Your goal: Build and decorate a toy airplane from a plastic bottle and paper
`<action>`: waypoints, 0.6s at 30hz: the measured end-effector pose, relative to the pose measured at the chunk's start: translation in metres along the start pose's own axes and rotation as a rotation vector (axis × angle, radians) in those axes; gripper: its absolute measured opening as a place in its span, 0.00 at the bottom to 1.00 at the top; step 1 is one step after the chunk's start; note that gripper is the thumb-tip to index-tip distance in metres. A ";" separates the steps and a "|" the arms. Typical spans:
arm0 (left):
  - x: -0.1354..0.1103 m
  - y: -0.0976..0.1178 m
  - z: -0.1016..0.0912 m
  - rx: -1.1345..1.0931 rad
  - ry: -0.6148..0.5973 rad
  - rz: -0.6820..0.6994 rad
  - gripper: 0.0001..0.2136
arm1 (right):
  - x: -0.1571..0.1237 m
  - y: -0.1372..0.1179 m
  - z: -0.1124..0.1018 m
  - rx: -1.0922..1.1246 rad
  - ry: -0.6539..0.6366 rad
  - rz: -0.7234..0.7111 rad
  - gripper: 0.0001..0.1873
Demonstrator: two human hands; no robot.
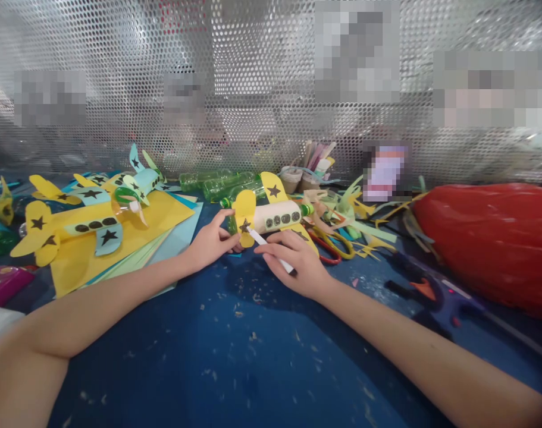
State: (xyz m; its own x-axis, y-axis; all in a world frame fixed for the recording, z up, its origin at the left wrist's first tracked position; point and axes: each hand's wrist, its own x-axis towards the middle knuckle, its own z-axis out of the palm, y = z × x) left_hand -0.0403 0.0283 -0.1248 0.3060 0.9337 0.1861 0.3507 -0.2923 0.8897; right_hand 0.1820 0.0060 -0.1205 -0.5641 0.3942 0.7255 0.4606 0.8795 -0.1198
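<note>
A toy airplane (276, 216) made from a bottle and paper lies in the middle, with a pale body, black round windows and yellow wings. My left hand (212, 239) grips its yellow tail piece at the left end, fingers behind and thumb in front. In my right hand (297, 261) is a white marker (271, 251), its tip touching the dark star (244, 226) on the tail. The far wing (272, 188) carries another black star. Part of the near wing is hidden behind my right hand.
Finished-looking paper planes (92, 223) stand at left on coloured paper sheets (163, 238). Green bottles (221, 183) lie behind. Scissors (342, 245) and paper scraps (364, 223) are right of the plane. Further right are a glue gun (449, 294) and a red bag (489, 238). Perforated metal (262, 71) closes the back.
</note>
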 end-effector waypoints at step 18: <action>-0.001 0.004 0.000 0.031 -0.001 -0.005 0.25 | -0.001 0.003 0.003 -0.001 -0.038 0.032 0.12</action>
State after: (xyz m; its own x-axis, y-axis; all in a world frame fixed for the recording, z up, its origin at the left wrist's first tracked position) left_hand -0.0394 0.0259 -0.1211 0.3053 0.9349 0.1809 0.3797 -0.2938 0.8772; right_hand 0.1817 0.0089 -0.1238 -0.5748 0.4317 0.6951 0.4790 0.8663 -0.1419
